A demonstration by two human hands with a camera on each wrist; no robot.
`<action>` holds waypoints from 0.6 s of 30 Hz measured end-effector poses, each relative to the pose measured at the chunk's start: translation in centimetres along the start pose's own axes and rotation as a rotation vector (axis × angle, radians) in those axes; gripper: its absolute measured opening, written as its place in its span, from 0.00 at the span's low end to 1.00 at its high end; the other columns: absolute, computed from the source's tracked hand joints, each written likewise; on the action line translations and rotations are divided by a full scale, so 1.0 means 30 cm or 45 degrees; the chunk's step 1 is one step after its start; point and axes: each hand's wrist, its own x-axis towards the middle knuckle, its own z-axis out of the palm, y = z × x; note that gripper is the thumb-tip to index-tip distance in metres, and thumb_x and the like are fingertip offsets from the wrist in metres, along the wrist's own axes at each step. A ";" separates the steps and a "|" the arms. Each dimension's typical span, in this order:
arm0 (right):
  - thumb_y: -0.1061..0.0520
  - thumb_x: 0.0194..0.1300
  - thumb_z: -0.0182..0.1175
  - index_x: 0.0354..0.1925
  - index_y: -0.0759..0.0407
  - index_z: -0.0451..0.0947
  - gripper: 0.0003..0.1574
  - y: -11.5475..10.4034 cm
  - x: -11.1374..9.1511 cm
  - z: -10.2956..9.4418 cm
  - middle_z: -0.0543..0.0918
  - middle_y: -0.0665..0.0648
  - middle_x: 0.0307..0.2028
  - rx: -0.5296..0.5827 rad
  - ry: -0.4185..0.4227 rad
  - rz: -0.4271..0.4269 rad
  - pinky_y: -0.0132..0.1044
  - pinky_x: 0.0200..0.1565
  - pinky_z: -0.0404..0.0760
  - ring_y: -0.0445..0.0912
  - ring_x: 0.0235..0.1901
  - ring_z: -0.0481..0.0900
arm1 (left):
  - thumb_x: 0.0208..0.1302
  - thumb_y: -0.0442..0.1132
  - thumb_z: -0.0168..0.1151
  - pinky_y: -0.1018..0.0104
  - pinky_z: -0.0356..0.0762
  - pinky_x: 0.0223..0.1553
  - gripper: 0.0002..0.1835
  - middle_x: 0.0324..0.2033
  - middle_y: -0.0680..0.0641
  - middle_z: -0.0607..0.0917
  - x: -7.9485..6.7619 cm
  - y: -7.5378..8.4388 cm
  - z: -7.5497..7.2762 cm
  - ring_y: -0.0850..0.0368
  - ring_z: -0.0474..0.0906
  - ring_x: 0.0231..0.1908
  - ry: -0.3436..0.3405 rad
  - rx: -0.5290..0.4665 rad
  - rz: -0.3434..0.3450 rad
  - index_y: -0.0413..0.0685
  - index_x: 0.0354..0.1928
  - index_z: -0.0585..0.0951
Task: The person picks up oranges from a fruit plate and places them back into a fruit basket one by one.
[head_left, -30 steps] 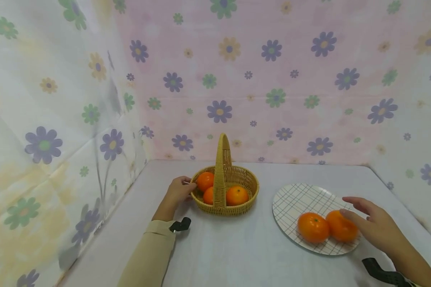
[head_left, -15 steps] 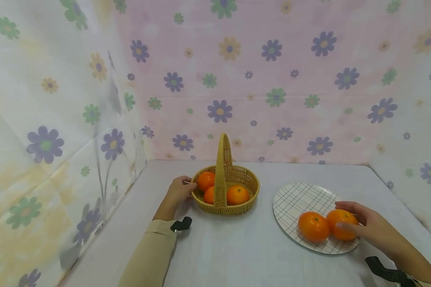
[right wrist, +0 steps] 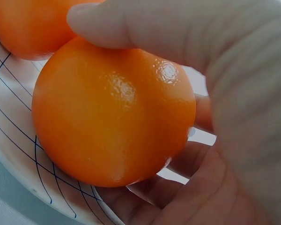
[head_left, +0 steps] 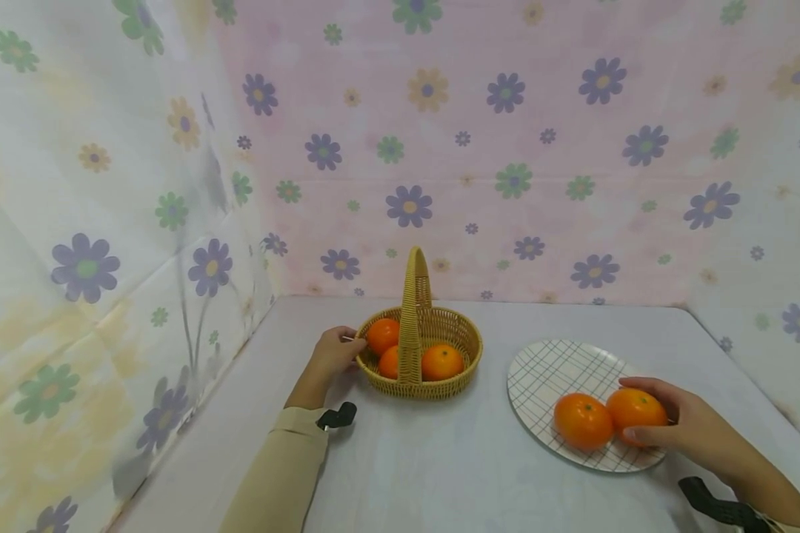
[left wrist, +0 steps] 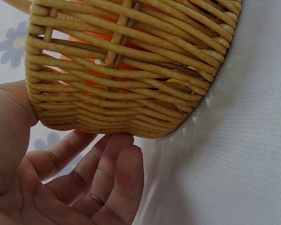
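Observation:
My left hand (head_left: 330, 355) grips the left end of a yellow woven basket (head_left: 433, 389) with a tall handle. In the left wrist view the thumb lies against the wicker (left wrist: 131, 89), and the fingers (left wrist: 129, 176) curl at its edge. Three tangerines, one of them this tangerine (head_left: 442, 362), sit inside the basket. At the right, my right hand (head_left: 700, 426) holds a tangerine (right wrist: 112, 117) on a round plate (head_left: 553, 366), its thumb on the near side and fingers around the far side. Another tangerine (head_left: 583, 421) lies against it on the left.
The white plate has a thin crossed-line pattern and stands on a white-covered table (head_left: 433, 466). A pink flowered cloth (head_left: 467, 148) hangs behind, with a pale flowered cloth (head_left: 120, 311) along the left. A dark wrist mount (head_left: 713, 503) sits on the right forearm.
My right hand has come down around the right-hand tangerine, its thumb and fingers closing onto it. The left hand and basket have stayed in place.

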 end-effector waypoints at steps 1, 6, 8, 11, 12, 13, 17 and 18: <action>0.42 0.63 0.72 0.76 0.55 0.64 0.50 -0.001 0.000 0.000 0.76 0.65 0.67 0.000 0.006 -0.002 0.40 0.50 0.80 0.42 0.52 0.77 | 0.68 0.45 0.63 0.59 0.90 0.44 0.22 0.54 0.36 0.84 -0.002 0.001 0.000 0.48 0.85 0.46 0.001 0.000 -0.001 0.39 0.58 0.79; 0.42 0.63 0.72 0.75 0.55 0.65 0.49 -0.008 -0.001 0.002 0.78 0.63 0.66 -0.005 0.017 0.004 0.38 0.49 0.80 0.41 0.51 0.78 | 0.69 0.45 0.63 0.60 0.90 0.43 0.21 0.53 0.35 0.84 -0.003 -0.002 -0.002 0.48 0.85 0.44 0.001 0.006 0.012 0.38 0.57 0.80; 0.41 0.63 0.73 0.74 0.55 0.66 0.49 -0.012 -0.001 0.003 0.78 0.64 0.65 -0.009 0.022 0.009 0.39 0.49 0.81 0.42 0.51 0.78 | 0.69 0.45 0.62 0.60 0.90 0.42 0.21 0.53 0.35 0.84 -0.002 -0.005 -0.003 0.48 0.84 0.44 0.000 0.005 0.019 0.38 0.57 0.80; 0.41 0.62 0.73 0.74 0.57 0.66 0.49 -0.017 -0.002 0.004 0.78 0.65 0.65 -0.014 0.044 0.015 0.44 0.51 0.83 0.46 0.52 0.78 | 0.69 0.45 0.63 0.59 0.90 0.43 0.21 0.53 0.35 0.84 0.000 -0.006 -0.004 0.48 0.85 0.45 0.000 0.003 0.019 0.38 0.57 0.80; 0.41 0.62 0.73 0.74 0.57 0.66 0.49 -0.019 -0.002 0.004 0.77 0.65 0.65 -0.012 0.049 0.019 0.46 0.51 0.84 0.47 0.52 0.78 | 0.68 0.45 0.63 0.59 0.90 0.43 0.21 0.53 0.36 0.84 0.000 -0.005 -0.004 0.48 0.85 0.45 0.001 0.003 0.015 0.39 0.57 0.80; 0.41 0.63 0.73 0.74 0.58 0.66 0.49 -0.020 -0.002 0.005 0.77 0.66 0.65 -0.010 0.057 0.021 0.48 0.52 0.84 0.48 0.52 0.78 | 0.68 0.45 0.63 0.59 0.90 0.43 0.21 0.53 0.36 0.84 0.001 -0.005 -0.004 0.48 0.85 0.45 0.001 0.001 0.017 0.39 0.57 0.80; 0.41 0.64 0.72 0.74 0.59 0.65 0.50 -0.022 -0.006 0.002 0.77 0.68 0.66 0.004 0.077 0.034 0.53 0.52 0.86 0.52 0.54 0.78 | 0.68 0.45 0.63 0.59 0.90 0.43 0.21 0.52 0.36 0.84 0.001 -0.002 -0.002 0.48 0.84 0.45 0.005 0.006 0.006 0.39 0.56 0.80; 0.41 0.64 0.71 0.75 0.59 0.65 0.50 -0.022 -0.009 -0.001 0.76 0.68 0.66 0.006 0.079 0.037 0.54 0.51 0.86 0.53 0.55 0.78 | 0.68 0.45 0.63 0.60 0.90 0.42 0.21 0.52 0.36 0.84 0.001 -0.001 -0.001 0.48 0.84 0.45 0.006 0.007 0.004 0.39 0.57 0.80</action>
